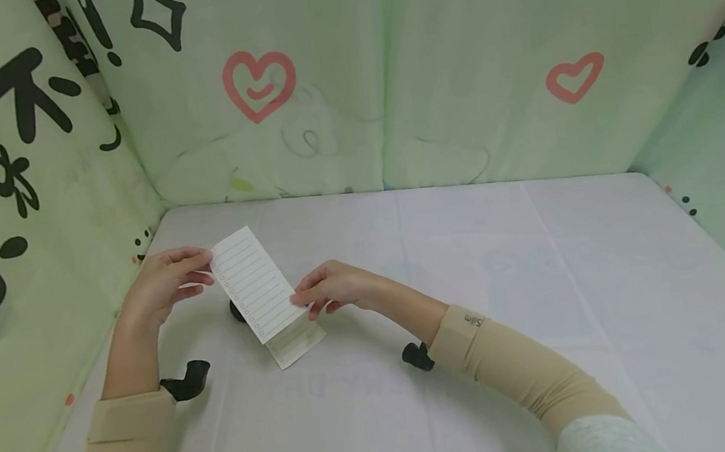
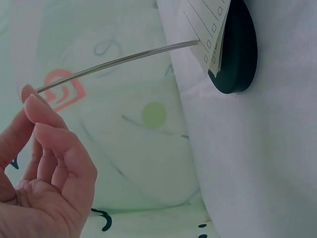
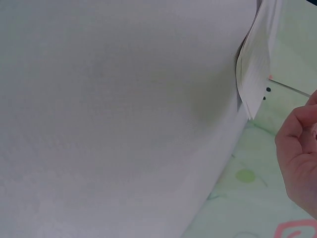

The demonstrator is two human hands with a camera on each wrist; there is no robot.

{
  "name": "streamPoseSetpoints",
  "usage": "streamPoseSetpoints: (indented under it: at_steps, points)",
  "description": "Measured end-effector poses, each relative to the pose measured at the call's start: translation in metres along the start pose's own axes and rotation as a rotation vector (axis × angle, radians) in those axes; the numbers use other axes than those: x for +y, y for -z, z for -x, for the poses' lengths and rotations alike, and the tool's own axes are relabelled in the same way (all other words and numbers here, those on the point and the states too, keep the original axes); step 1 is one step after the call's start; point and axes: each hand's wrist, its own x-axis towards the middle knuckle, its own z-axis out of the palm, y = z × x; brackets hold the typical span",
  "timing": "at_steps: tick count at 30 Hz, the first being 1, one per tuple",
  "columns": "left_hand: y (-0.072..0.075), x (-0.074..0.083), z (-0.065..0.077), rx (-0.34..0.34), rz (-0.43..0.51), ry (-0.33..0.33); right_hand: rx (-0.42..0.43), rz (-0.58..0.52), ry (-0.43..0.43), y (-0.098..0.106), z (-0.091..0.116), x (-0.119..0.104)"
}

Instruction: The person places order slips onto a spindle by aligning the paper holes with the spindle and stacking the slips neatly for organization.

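Note:
A small stack of lined checklist paper [image 1: 253, 283], with a column of little checkboxes, is held tilted above the white table in the head view. My left hand [image 1: 170, 278] pinches its upper left corner between thumb and fingertips. Lower on the right edge, my right hand [image 1: 336, 286] pinches the paper with thumb and forefinger. Another flap [image 1: 295, 342] hangs below the top sheet. In the left wrist view the sheet runs edge-on from the left fingertips. A dark round object [image 2: 240, 54] sits on the table, partly hidden behind the paper.
The white tablecloth [image 1: 509, 276] covers the table. Pale green curtains [image 1: 451, 59] with hearts and black lettering stand at the back and both sides. Black camera-like pieces [image 1: 188, 381] show at each wrist, beside the beige sleeves [image 1: 527, 371].

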Motion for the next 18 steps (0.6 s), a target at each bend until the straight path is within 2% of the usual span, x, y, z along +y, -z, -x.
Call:
streamPoseSetpoints:
  at_steps: [9, 12, 18]
  points:
    - [0.0, -0.01, -0.007, -0.02, 0.066, 0.003, 0.012, -0.003, -0.023, 0.001, -0.002, 0.001]
    - [-0.001, -0.016, -0.01, -0.035, 0.038, 0.031, 0.018, 0.017, -0.039, 0.001, -0.003, 0.004]
    - [-0.002, -0.027, -0.013, -0.075, -0.077, 0.08, 0.004, 0.051, -0.086, 0.0, -0.006, 0.013]
